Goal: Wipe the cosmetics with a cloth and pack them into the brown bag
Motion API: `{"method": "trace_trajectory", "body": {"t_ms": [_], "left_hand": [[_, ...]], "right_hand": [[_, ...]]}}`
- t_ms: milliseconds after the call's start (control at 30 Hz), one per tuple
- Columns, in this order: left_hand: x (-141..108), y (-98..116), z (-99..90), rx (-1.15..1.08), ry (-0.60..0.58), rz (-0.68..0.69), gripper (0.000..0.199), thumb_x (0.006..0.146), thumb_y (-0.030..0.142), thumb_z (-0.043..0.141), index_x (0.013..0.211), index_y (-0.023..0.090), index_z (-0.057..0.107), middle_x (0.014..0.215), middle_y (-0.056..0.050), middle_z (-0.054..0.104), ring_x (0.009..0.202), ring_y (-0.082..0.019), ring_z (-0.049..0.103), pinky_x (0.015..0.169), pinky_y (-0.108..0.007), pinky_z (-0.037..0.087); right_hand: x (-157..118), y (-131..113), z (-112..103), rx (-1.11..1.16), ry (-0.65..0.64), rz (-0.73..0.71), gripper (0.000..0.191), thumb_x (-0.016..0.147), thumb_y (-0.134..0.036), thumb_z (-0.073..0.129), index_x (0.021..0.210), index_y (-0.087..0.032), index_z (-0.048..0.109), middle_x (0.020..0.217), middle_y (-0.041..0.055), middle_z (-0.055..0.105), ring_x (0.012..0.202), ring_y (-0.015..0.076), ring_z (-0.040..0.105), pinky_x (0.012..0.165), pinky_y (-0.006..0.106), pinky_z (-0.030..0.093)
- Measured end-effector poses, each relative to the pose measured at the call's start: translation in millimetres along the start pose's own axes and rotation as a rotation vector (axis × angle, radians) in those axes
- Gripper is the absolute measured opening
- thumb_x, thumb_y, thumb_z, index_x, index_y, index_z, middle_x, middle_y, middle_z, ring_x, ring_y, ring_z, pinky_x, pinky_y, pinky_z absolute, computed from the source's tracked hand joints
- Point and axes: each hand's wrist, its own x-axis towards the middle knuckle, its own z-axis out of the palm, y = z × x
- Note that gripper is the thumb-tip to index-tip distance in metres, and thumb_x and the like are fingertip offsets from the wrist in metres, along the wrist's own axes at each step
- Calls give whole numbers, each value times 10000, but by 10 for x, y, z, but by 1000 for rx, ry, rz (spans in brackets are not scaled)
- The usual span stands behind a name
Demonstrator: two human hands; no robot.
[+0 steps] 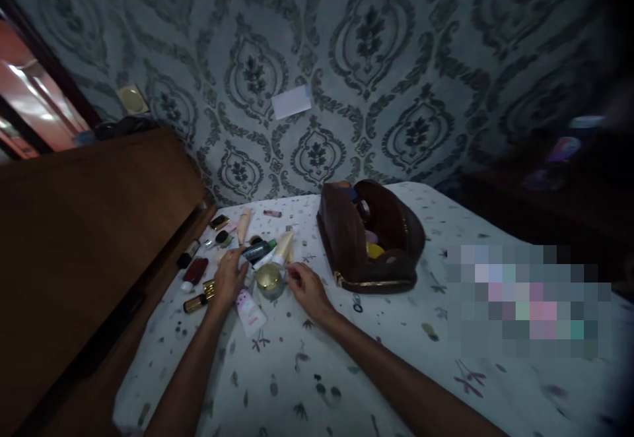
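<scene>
Leaf-print sheet point(282, 364) w/ round, shiny gold-topped jar point(269, 280) btwn L hand point(230, 278) & R hand point(308, 292), can't tell either grip.

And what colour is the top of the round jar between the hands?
The jar's top looks gold, clearest in the head view.

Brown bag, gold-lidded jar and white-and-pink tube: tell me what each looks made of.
Brown bag: probably leather or imitation leather, low sheen, judging by its smooth, softly bending sides. Its gold zipper seems metallic.
Gold-lidded jar: shiny lid, metal or metallised plastic; I can't tell which.
White-and-pink tube: likely plastic, with a smooth, printed surface.
</scene>
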Motion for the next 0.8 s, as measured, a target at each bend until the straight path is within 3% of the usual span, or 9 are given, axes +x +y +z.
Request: {"method": "trace_trajectory", "body": {"t_ms": [367,500,600,800], "left_hand": [[-17,21,65,-150,78,-65,386,858,186,519,1239,189,584,1255,-110,625,1185,-270,567,1024,-441,443],[73,-8,50,-231,79,-96,329,876,200,500,1186,187,611,1130,-64,700,1047,-227,651,918,-361,514],[301,-178,-96,-197,98,-155,314,878,175,473,1155,184,622,1044,-45,714,960,-220,671,850,-347,536],[1129,-745,-427,56,64,-290,292,886,103,530,1154,172,621,1163,-77,646,1131,-234,592,1005,-415,459]], "right_hand": [[2,-61,-22,-3,-28,38,236,839,-284,512,1011,-189,643,958,80,697,880,227,661,796,369,539],[6,-82,-31,-1,-39,45,238,831,-287,506,997,-182,640,955,80,696,876,226,664,794,366,537],[5,-103,-50,-6,-46,46,222,830,-292,511,973,-185,644,938,77,696,852,225,663,776,355,534],[-2,-162,-90,-11,-53,56,237,856,-318,503,983,-181,649,928,84,692,833,228,656,760,354,529]]}}
